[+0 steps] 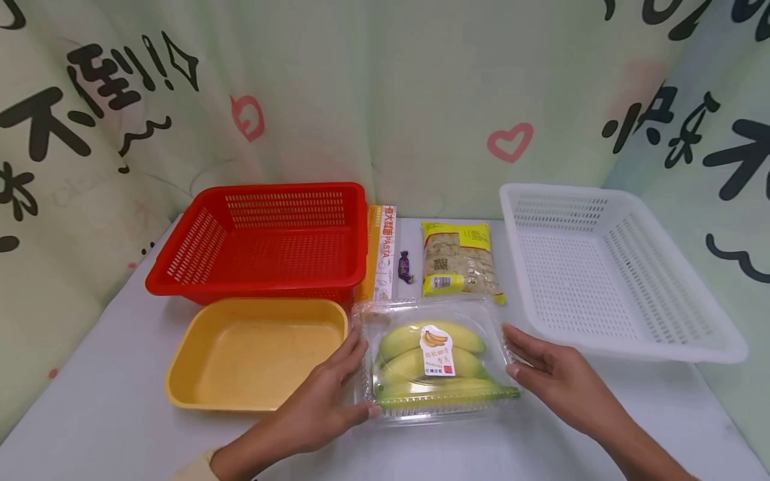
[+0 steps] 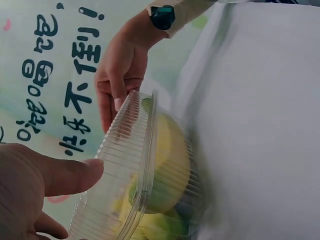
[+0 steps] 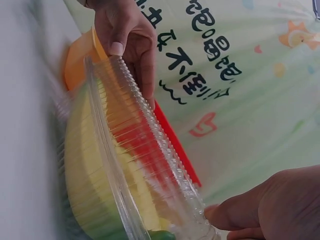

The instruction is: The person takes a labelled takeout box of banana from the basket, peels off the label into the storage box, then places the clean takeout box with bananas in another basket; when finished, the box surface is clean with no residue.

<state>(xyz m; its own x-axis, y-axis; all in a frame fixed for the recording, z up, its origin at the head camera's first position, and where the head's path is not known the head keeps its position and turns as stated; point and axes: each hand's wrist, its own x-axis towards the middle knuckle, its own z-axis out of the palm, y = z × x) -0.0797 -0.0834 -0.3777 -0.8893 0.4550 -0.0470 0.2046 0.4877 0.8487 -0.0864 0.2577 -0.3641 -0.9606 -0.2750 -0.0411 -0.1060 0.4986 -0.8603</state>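
Note:
A clear plastic clamshell box (image 1: 433,415) holds several yellow-green bananas (image 1: 402,369) and bears a white banana label (image 1: 437,353). It sits at the front middle in the head view, between the two hands. My left hand (image 1: 325,395) grips its left side, thumb at the front corner and fingers along the edge. At the opposite side my right hand (image 1: 562,382) holds the right edge between thumb and fingers. In the left wrist view, the left thumb (image 2: 75,176) lies along the ribbed lid. The right thumb (image 3: 235,212) touches the lid edge in the right wrist view.
A red basket (image 1: 289,292) stands at the back left, a yellow tub (image 1: 252,401) before it. Behind the box lie a pasta pack (image 1: 379,250), a purple-wrapped candy (image 1: 405,267) and a yellow-labelled bag (image 1: 460,260). A white basket (image 1: 650,349) is at right; a printed curtain (image 1: 421,87) hangs behind.

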